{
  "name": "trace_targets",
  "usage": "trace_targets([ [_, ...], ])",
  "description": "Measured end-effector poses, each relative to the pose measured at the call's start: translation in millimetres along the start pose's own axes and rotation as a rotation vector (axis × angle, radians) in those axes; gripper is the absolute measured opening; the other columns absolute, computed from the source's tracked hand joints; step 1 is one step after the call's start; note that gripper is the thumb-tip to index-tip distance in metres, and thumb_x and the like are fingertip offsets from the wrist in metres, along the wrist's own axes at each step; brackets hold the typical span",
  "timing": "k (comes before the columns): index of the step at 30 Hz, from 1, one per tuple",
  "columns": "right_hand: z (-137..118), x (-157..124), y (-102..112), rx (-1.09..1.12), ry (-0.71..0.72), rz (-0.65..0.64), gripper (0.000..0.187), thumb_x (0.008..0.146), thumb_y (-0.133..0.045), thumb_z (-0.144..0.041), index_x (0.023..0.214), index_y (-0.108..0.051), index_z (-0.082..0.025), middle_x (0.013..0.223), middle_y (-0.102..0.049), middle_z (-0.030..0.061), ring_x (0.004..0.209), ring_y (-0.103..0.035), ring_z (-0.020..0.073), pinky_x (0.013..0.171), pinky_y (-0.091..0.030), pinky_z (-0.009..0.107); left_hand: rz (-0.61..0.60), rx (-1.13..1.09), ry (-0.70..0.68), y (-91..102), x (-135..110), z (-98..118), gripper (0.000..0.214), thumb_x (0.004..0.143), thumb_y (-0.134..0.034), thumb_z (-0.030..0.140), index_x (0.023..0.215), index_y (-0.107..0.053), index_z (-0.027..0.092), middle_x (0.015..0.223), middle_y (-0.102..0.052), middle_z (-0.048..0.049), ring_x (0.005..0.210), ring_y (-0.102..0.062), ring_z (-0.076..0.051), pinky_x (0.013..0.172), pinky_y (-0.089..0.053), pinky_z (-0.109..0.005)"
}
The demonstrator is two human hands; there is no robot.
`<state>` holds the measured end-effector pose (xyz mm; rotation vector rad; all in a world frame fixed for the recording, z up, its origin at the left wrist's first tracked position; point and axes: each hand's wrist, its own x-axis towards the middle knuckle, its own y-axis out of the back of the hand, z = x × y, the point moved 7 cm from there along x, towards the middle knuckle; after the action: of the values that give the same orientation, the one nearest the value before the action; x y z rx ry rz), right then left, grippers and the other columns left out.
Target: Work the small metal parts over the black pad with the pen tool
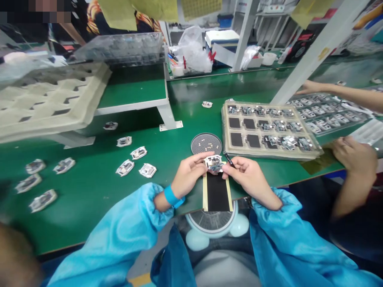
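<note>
My left hand (189, 173) is closed on the left side of a small white-framed electronic assembly (213, 163) with silvery parts inside. My right hand (247, 175) grips a slim black tool with pale lettering (229, 160), shaped like tweezers; its working end is hidden. The right thumb and fingertips are at the assembly's right edge. Below the assembly lies a black mat (218, 193) with yellow tape along its sides. Just beyond my hands, a round grey perforated dish (196, 145) carries several tiny pale pieces.
Similar white-framed assemblies (139, 153) lie scattered to the left on the green bench (98, 207). A compartment tray (271, 153) of metallic parts stands at right. A raised shelf (134, 89) bears a moulded tray (98, 89). Another person's hand (356, 159) rests near the right edge.
</note>
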<state>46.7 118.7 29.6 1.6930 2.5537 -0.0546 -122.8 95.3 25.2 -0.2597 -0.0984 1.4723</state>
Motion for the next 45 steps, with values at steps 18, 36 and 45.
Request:
trace_targets([
  [18,20,2,-1,0.053,-0.051,0.122,0.039,0.079,-0.079,-0.052,0.072,-0.065,-0.016,0.058,-0.062,-0.0019,0.045,-0.037,0.0057,0.044,-0.025,0.023,-0.070,0.072,0.015,-6.5,-1,-11,0.058,0.079,-0.076,0.015,0.135,-0.061,0.011,0.108,-0.076,-0.0128,0.088,-0.074,-0.019,0.087,-0.059,-0.033],
  [36,17,2,-1,0.051,-0.059,0.124,0.042,0.077,-0.079,-0.057,0.069,-0.063,-0.018,0.055,-0.057,-0.0022,0.047,-0.041,0.0087,0.045,-0.029,0.023,-0.012,0.301,-0.098,-5.9,-4,-7,0.057,0.081,-0.079,0.025,0.135,-0.065,0.014,0.087,-0.071,-0.0058,0.064,-0.053,-0.012,0.062,-0.046,-0.026],
  [45,19,3,-1,0.066,-0.045,0.109,0.039,0.080,-0.079,-0.051,0.070,-0.061,-0.018,0.057,-0.057,-0.0028,0.049,-0.041,0.0080,0.047,-0.030,0.023,0.075,0.602,-0.318,-7.5,-12,12,0.042,0.086,-0.074,0.027,0.128,-0.073,0.023,0.101,-0.076,-0.0058,0.067,-0.057,-0.013,0.070,-0.053,-0.027],
])
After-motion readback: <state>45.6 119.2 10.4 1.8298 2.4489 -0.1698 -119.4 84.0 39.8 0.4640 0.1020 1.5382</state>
